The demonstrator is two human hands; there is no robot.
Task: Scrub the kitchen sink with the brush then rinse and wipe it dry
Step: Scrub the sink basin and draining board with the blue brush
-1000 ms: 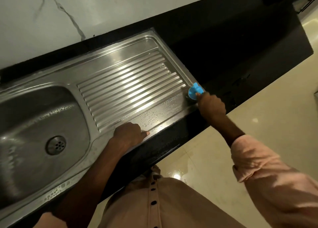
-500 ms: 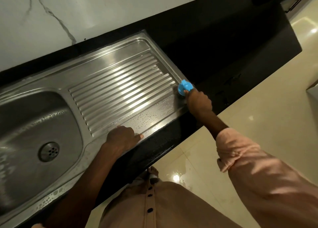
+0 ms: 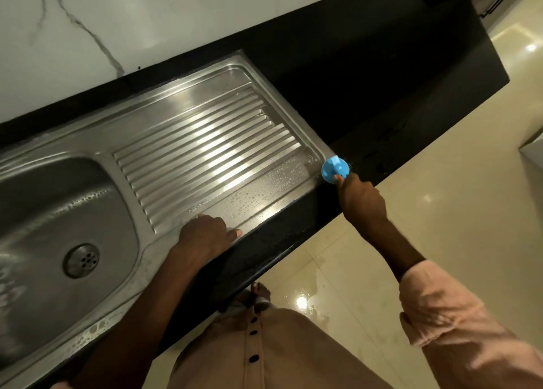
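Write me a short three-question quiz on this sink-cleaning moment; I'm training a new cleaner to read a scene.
1. True or false: the right hand holds the blue brush at the far right corner of the drainboard.
2. Multiple choice: where is the left hand?
A. inside the basin
B. resting on the front part of the drainboard
C. on the black countertop
3. Fill in: soapy bubbles lie on the flat strip along the drainboard's ______ edge.

Key:
1. True
2. B
3. front (nearest the person); the basin with its drain lies to the left.
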